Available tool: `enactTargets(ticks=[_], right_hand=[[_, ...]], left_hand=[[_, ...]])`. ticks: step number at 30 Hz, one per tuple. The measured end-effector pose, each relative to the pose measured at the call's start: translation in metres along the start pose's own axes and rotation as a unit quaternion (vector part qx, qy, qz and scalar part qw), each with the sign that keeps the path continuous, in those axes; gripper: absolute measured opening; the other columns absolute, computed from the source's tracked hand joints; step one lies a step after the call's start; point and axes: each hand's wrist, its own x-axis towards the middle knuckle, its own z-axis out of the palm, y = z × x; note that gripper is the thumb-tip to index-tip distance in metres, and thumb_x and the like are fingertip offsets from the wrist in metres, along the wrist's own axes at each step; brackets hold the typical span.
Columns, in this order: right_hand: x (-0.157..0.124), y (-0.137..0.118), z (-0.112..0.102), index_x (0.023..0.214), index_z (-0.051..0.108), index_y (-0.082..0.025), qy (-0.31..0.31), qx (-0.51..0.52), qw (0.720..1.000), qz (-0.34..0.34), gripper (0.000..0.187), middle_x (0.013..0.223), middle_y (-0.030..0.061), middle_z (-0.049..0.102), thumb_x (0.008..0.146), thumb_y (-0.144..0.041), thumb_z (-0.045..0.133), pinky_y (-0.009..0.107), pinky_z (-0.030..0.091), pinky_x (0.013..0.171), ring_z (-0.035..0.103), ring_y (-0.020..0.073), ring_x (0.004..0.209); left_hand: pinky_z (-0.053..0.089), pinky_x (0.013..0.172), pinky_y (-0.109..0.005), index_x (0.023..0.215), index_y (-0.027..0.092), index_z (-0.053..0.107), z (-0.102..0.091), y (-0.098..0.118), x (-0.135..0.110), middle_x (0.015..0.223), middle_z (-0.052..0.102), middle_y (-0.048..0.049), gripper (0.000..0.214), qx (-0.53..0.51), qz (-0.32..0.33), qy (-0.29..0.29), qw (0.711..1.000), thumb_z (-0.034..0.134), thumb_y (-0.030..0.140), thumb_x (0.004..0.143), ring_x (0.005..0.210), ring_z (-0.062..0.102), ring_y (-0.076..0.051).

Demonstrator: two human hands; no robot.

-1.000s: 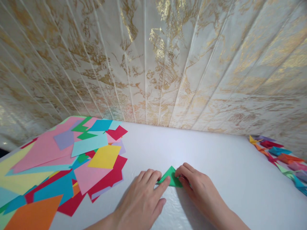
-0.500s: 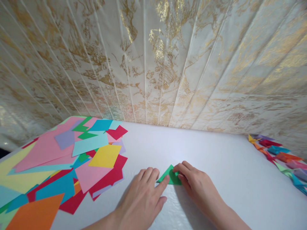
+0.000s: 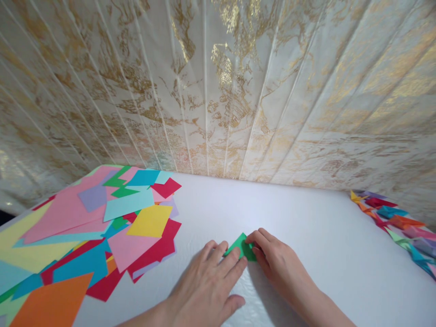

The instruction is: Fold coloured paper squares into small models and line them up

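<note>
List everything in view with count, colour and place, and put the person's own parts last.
Folded green paper: 1, green, low centre of the view.
Loose paper sheets: many, overlapping so not countable; pink, red, blue, yellow, orange, green and purple; spread at left.
Folded paper pieces: several, exact number unclear; yellow, purple, red, blue, orange, pink and green; clustered at the right edge.
Table: 1, white, under the paper.
Patterned cloth: apparently 1, whitish with gold, behind the table.
Left hand: 1, bare, fingers resting on the folded green paper.
Right hand: 1, bare, fingers pinching that paper's right side.
</note>
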Motion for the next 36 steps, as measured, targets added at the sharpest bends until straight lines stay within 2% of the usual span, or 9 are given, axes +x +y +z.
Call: enactTargets(ticks=[6,11,15,18,20,23,27,32,36], right_hand=[[-0.001,0.000,0.002,0.096,0.057,-0.021,0.009,0.004,1.000,-0.009,0.026,0.091,0.0046,0.064,0.089,-0.005,0.038,0.029,0.050,0.068,0.066,0.0197,0.078],[-0.004,-0.003,0.004,0.093,0.054,-0.021,0.039,-0.005,0.999,-0.037,0.016,0.086,0.0035,0.061,0.087,-0.009,0.047,0.029,0.047,0.064,0.062,0.0197,0.074],[-0.004,-0.009,0.007,0.091,0.054,-0.021,0.054,-0.003,0.998,-0.026,0.008,0.088,0.0041,0.060,0.088,-0.013,0.054,0.033,0.047,0.068,0.060,0.0213,0.077],[-0.001,-0.017,0.009,0.093,0.057,-0.020,0.073,0.030,0.997,-0.023,0.004,0.094,0.0059,0.060,0.090,-0.018,0.058,0.038,0.047,0.075,0.058,0.0237,0.085],[0.001,-0.022,0.009,0.097,0.059,-0.020,0.084,0.042,0.995,-0.026,0.008,0.099,0.0075,0.060,0.089,-0.017,0.059,0.042,0.046,0.080,0.055,0.0257,0.090],[0.002,-0.023,0.009,0.101,0.062,-0.022,0.103,0.041,0.993,-0.030,0.017,0.108,0.0092,0.059,0.087,-0.013,0.057,0.045,0.044,0.084,0.052,0.0281,0.097],[0.002,-0.018,0.009,0.101,0.064,-0.024,0.112,0.047,0.993,-0.015,0.019,0.111,0.0090,0.060,0.086,-0.014,0.058,0.047,0.042,0.087,0.051,0.0297,0.102],[0.006,-0.016,0.012,0.101,0.065,-0.025,0.092,0.082,0.992,0.014,0.022,0.109,0.0070,0.060,0.082,-0.014,0.060,0.047,0.041,0.089,0.052,0.0287,0.101],[0.011,-0.010,0.009,0.101,0.063,-0.024,0.081,0.106,0.991,0.023,0.027,0.108,0.0066,0.060,0.079,-0.011,0.056,0.046,0.041,0.088,0.051,0.0278,0.099]], left_hand=[[0.038,0.104,-0.048,0.137,0.023,0.055,-0.003,-0.003,-0.004,0.142,0.060,-0.0025,0.052,0.002,-0.002,0.027,1.000,0.042,0.057,0.100,0.122,0.054,-0.030],[0.038,0.103,-0.044,0.125,0.015,0.064,-0.007,-0.007,-0.008,0.131,0.067,-0.0068,0.049,0.051,-0.001,0.048,0.998,0.051,0.054,0.098,0.119,0.056,-0.028],[0.038,0.102,-0.044,0.122,0.018,0.065,-0.004,-0.008,-0.009,0.129,0.068,-0.0066,0.047,0.050,-0.014,0.066,0.996,0.055,0.056,0.095,0.117,0.057,-0.029],[0.040,0.102,-0.045,0.125,0.019,0.063,-0.004,-0.008,-0.008,0.129,0.067,-0.0086,0.049,0.040,-0.020,0.044,0.998,0.055,0.057,0.095,0.118,0.057,-0.030],[0.041,0.102,-0.045,0.130,0.018,0.061,-0.006,-0.005,-0.006,0.130,0.066,-0.0104,0.051,0.033,-0.026,0.023,0.999,0.052,0.056,0.097,0.118,0.057,-0.030],[0.042,0.102,-0.044,0.135,0.013,0.057,-0.006,0.001,-0.003,0.131,0.064,-0.0146,0.062,0.016,-0.029,-0.005,0.999,0.049,0.061,0.096,0.119,0.056,-0.030],[0.040,0.104,-0.044,0.136,0.006,0.055,-0.005,0.008,0.000,0.131,0.063,-0.0184,0.073,0.006,-0.023,-0.023,0.999,0.043,0.066,0.095,0.121,0.055,-0.032],[0.037,0.106,-0.045,0.136,0.003,0.056,-0.005,0.009,-0.001,0.133,0.063,-0.0183,0.072,0.029,-0.002,-0.022,0.999,0.040,0.062,0.098,0.124,0.054,-0.032],[0.036,0.106,-0.044,0.134,0.007,0.059,-0.007,0.007,0.000,0.131,0.066,-0.0133,0.070,0.043,0.002,-0.017,0.999,0.040,0.064,0.098,0.124,0.053,-0.031]])
